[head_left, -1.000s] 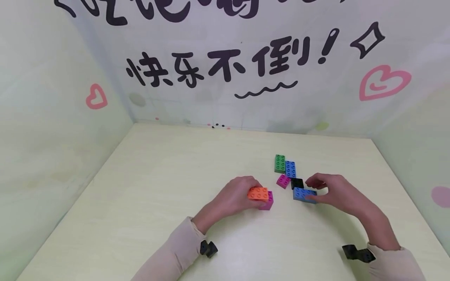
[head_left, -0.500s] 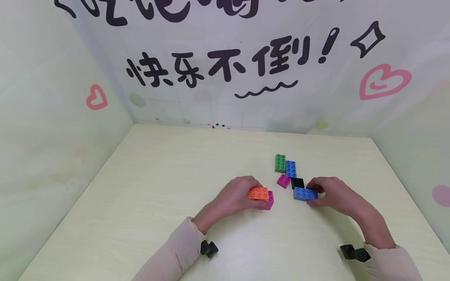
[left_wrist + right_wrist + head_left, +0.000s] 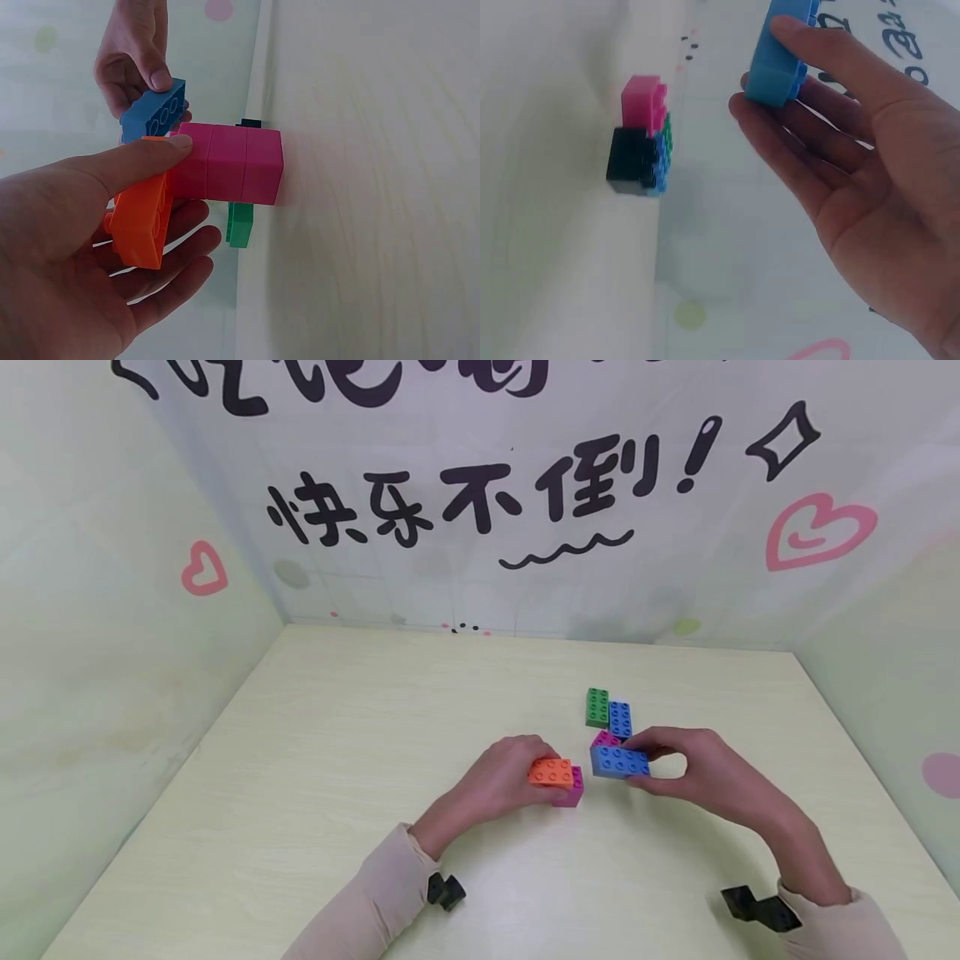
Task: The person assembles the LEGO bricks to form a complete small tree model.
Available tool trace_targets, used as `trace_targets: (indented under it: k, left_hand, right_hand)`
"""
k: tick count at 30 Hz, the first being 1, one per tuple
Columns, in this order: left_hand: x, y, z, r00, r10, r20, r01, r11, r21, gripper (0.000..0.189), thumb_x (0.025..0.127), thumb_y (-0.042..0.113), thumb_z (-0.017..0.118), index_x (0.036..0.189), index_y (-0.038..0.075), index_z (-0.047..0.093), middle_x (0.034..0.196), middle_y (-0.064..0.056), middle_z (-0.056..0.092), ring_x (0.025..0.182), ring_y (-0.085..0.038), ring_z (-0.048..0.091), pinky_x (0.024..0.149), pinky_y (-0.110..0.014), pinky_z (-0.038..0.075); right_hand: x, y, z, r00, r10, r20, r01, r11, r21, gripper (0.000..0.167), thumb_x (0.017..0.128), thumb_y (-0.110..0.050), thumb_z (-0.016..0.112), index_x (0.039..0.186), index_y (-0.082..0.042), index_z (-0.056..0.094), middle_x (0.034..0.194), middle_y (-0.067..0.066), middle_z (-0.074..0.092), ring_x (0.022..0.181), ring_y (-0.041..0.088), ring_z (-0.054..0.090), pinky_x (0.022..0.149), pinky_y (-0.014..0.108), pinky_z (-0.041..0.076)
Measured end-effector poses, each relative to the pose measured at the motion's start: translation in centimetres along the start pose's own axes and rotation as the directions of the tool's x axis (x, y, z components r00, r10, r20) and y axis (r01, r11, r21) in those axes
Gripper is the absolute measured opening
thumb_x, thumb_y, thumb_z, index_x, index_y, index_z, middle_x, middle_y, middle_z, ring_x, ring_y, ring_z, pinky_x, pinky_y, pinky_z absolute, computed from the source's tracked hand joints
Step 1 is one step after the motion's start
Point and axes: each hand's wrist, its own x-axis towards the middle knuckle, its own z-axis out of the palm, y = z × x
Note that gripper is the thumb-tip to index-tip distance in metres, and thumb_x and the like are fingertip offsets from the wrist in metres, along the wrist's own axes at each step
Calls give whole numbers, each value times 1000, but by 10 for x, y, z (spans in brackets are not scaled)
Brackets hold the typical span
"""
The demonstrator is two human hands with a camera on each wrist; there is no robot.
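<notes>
On the table, a stack of magenta toy bricks (image 3: 572, 792) stands upright with an orange brick (image 3: 551, 772) on top, jutting out to the left. My left hand (image 3: 498, 785) grips this stack near its top; the left wrist view has the thumb (image 3: 161, 152) across the orange and magenta bricks. Just right of the stack, my right hand (image 3: 705, 768) pinches a blue brick (image 3: 619, 762) by its right end, thumb in front and fingers behind. That brick is raised off the table, studs up, as the right wrist view shows.
Behind the held blue brick lie a small magenta brick (image 3: 604, 739), a second blue brick (image 3: 620, 720) and a green brick (image 3: 597, 708). A black brick (image 3: 630, 161) shows beside them in the right wrist view. Printed cloth walls (image 3: 420, 585) border the table's back and sides.
The right hand has closed its fingers on the near blue brick, lifted it and moved it left towards the stack. The left hand and its stack have stayed in place.
</notes>
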Motion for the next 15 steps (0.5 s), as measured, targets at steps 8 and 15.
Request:
trace_targets:
  k: [8,15]
  left_hand:
    - [-1,-1,-1,1000,18,-1,-18,999,-37,40,78,35,84,107,10,71,84,11,58,74,-6,51,65,-19,43]
    - [-1,0,-2,1000,21,0,-21,999,-26,41,79,35,84,108,9,71,84,10,58,74,-7,51,65,-19,43]
  right_hand:
    - [6,-11,12,997,-77,2,77,995,62,43,76,-17,86,116,-21,68,109,-13,66,96,9,62,81,39,55]
    - [8,-10,16,993,-118,3,117,987,108,44,78,-14,85,118,-19,68,112,-9,66,95,9,64,81,30,54]
